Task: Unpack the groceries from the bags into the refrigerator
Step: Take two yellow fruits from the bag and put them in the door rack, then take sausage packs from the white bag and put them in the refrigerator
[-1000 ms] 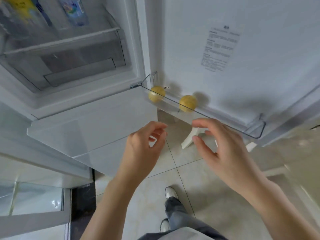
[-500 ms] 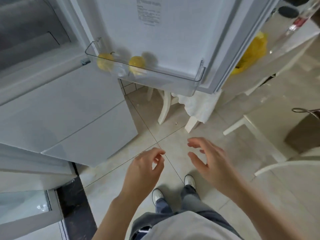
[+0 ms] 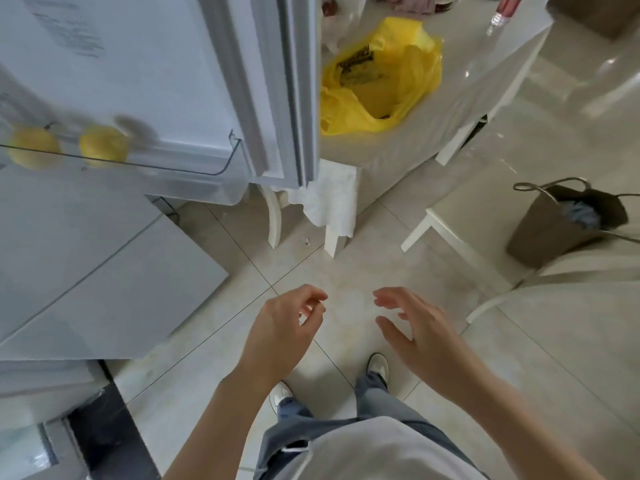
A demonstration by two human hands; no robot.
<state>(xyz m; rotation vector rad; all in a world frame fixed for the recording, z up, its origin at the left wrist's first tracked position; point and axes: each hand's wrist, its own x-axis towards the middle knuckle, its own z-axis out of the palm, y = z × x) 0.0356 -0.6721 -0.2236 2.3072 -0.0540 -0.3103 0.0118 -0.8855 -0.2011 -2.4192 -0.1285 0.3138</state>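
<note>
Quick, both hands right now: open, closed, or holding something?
Left hand: open, fingers loosely curled, holding nothing.
Right hand: open, fingers spread, holding nothing.

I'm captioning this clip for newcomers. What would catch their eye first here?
The bright yellow plastic bag, open on the white table beside the fridge door, stands out most. Next come two round yellow fruits in the clear door shelf at left. Below, the left hand and right hand hang empty over the tiled floor.

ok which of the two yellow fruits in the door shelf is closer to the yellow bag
The round yellow fruit on the right; the other one sits further left, away from the yellow plastic bag.
</note>
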